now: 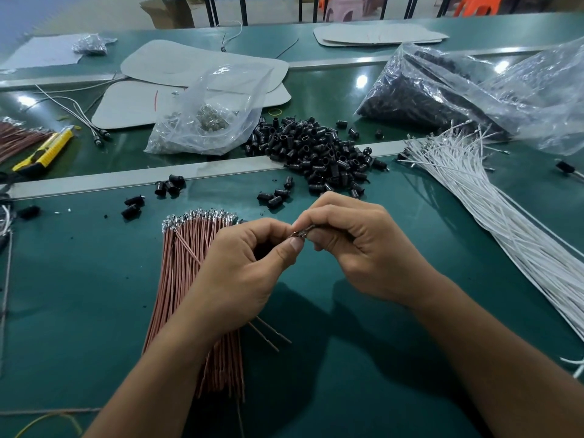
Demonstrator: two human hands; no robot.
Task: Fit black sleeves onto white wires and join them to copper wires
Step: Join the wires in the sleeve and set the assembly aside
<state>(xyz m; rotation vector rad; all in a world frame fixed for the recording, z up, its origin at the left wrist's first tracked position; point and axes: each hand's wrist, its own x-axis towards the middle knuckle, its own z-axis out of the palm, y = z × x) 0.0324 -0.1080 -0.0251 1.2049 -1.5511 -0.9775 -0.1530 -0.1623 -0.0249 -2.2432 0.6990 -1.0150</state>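
Observation:
My left hand point(249, 267) and my right hand point(357, 245) meet above the green table, fingers curled. Between their fingertips they pinch a small metal-tipped wire end point(300, 233); a black sleeve seems to sit inside my left fist, mostly hidden. Two copper wires point(268, 335) stick out below my left hand. A bundle of copper wires point(192, 279) lies under my left forearm. A heap of black sleeves point(319, 150) lies beyond the hands. White wires point(493, 197) fan out at the right.
A clear bag of small metal parts point(208, 115) lies at centre back, and a big bag of black sleeves point(442, 90) at back right. A yellow utility knife point(44, 150) lies at left. Loose sleeves point(167, 186) dot the metal strip point(126, 180).

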